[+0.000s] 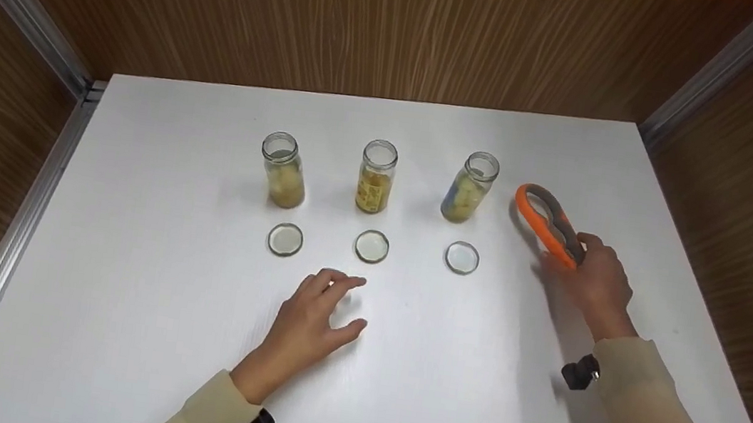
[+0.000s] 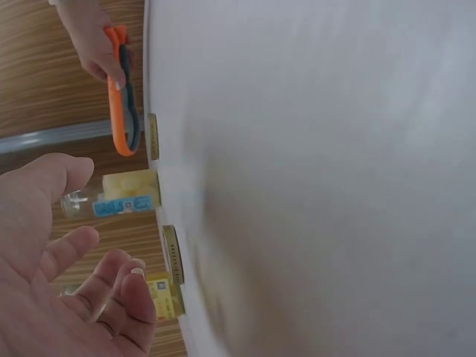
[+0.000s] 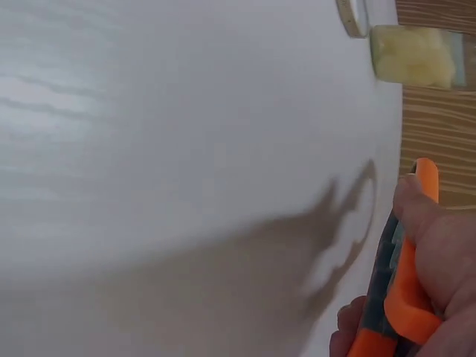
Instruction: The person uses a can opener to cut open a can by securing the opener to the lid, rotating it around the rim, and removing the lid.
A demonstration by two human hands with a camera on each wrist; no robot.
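Big white counter [image 1: 124, 281] taking up most of the view, wood-grain walls [image 1: 400, 20] boxing it in on three sides. Sitting in a neat row toward the back: left jar [image 1: 283, 170], middle jar [image 1: 376, 176], right jar [image 1: 470, 187], all open-topped, upright, well apart. Lying flat just in front of each: left lid [image 1: 285, 239], middle lid [image 1: 371, 246], right lid [image 1: 462, 258], each paired with its own jar, probably so nothing gets mixed up.

Right hand [image 1: 594, 281] clenching around the near end of the orange opener [image 1: 549, 223], fingers wrapping the handle, looped head pointing away toward the back. Holding it just right of the right jar, lifted off the counter judging by the shadow in the right wrist view. Gripping at the tail end probably for leverage.

Left hand [image 1: 316, 319] hovering near or resting lightly on the counter, can't tell which. Grip released, fingers spread and relaxed, holding nothing, fingertips pointing toward the middle lid but not touching it.

Peeking out at both wrists: beige sleeves [image 1: 653, 418] and small black wrist cameras [image 1: 580, 372].
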